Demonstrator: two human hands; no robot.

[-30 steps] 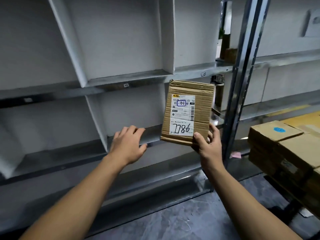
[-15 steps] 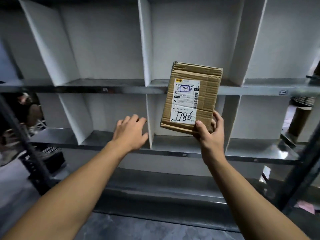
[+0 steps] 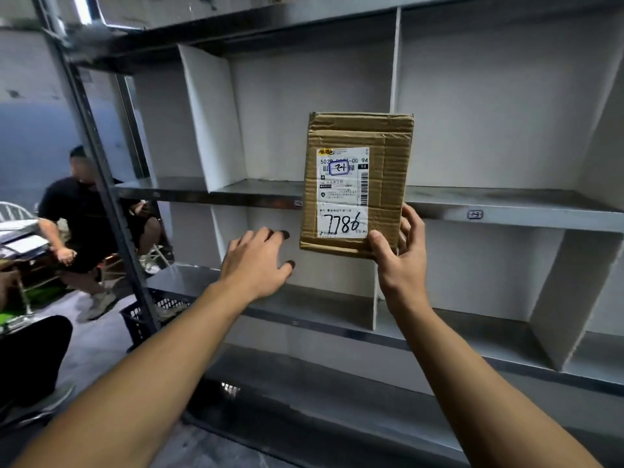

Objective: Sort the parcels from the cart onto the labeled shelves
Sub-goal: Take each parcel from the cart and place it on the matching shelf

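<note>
Brown cardboard parcel [image 3: 391,136] upright in mid-air in front of the metal shelves [image 3: 506,201], not resting on any board, top edge up in the upper row, bottom edge level with the lower row. Pinched at its lower right corner by the right grip [image 3: 401,265]: thumb on the front face just beside the white label [image 3: 342,192], fingers curled behind the right edge. Label turned toward the camera, with "7786" handwritten in black and a mark circled in blue higher up. Left grip [image 3: 253,265] wide and holding nothing, fingers spread and relaxed, palm down, just left of the parcel's bottom edge and apart from it, in front of a lower compartment. White dividers [image 3: 211,116] splitting the shelves into compartments. Small tag [image 3: 475,214] on the front edge of the middle board, right of the parcel. Beyond the shelf post [image 3: 91,130] at far left, a seated person in black [image 3: 84,214], and a black crate [image 3: 145,319] on the floor by the post's foot.
</note>
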